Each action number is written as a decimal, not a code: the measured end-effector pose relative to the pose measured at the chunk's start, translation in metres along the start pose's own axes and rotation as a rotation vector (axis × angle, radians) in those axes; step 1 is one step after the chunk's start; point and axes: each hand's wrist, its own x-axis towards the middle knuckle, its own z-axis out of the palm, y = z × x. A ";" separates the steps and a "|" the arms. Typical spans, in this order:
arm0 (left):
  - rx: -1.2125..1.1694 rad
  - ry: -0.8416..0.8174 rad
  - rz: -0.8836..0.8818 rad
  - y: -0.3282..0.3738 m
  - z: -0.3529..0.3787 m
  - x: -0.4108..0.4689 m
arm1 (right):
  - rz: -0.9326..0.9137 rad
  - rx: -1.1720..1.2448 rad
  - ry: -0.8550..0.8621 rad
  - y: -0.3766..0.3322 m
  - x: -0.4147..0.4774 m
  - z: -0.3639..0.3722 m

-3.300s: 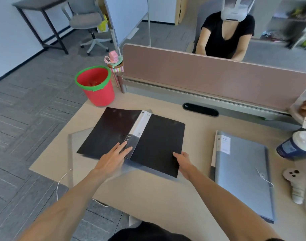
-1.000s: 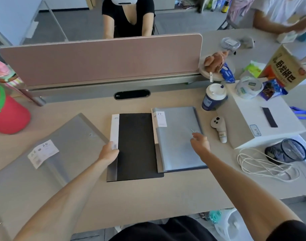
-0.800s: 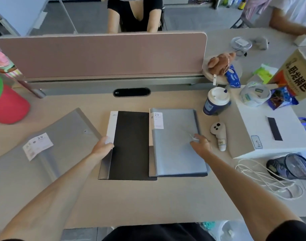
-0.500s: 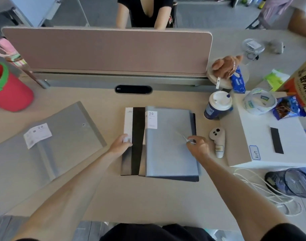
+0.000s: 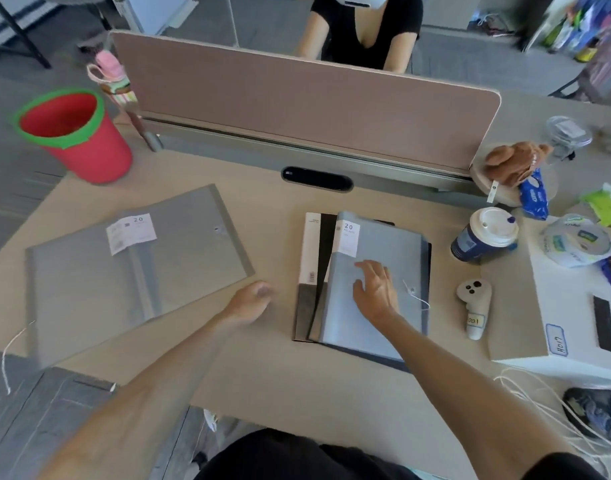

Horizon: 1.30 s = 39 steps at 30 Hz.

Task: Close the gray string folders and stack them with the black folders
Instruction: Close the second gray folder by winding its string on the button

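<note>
A closed gray string folder (image 5: 383, 244) lies slightly askew on top of the black folder (image 5: 326, 237), whose white spine and black strip show at the left. My right hand (image 5: 375, 289) rests flat on the gray cover, fingers spread, beside its string button. A second gray string folder (image 5: 131, 271) lies open on the desk's left, with a white label. My left hand (image 5: 250, 301) hovers between the two, loosely curled and holding nothing.
A red bucket with a green rim (image 5: 75, 133) stands at the far left. A lidded coffee cup (image 5: 484, 237), a white controller (image 5: 474, 306), a white box (image 5: 574, 306) and white cables (image 5: 553, 396) crowd the right. A pink divider (image 5: 297, 98) runs along the back, with a person seated behind it.
The gray folder slid left onto the black folder. My left hand let go of the black folder's spine and moved left. My right hand shifted from the string to the cover's middle.
</note>
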 end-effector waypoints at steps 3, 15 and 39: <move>0.027 0.071 0.006 -0.032 -0.034 -0.009 | -0.053 0.059 -0.043 -0.057 0.011 0.019; 0.473 0.084 0.082 -0.174 -0.172 -0.027 | -0.199 0.004 -0.336 -0.219 0.023 0.120; 0.443 0.097 0.330 -0.160 -0.207 -0.005 | 0.497 0.479 -0.418 -0.222 0.066 0.119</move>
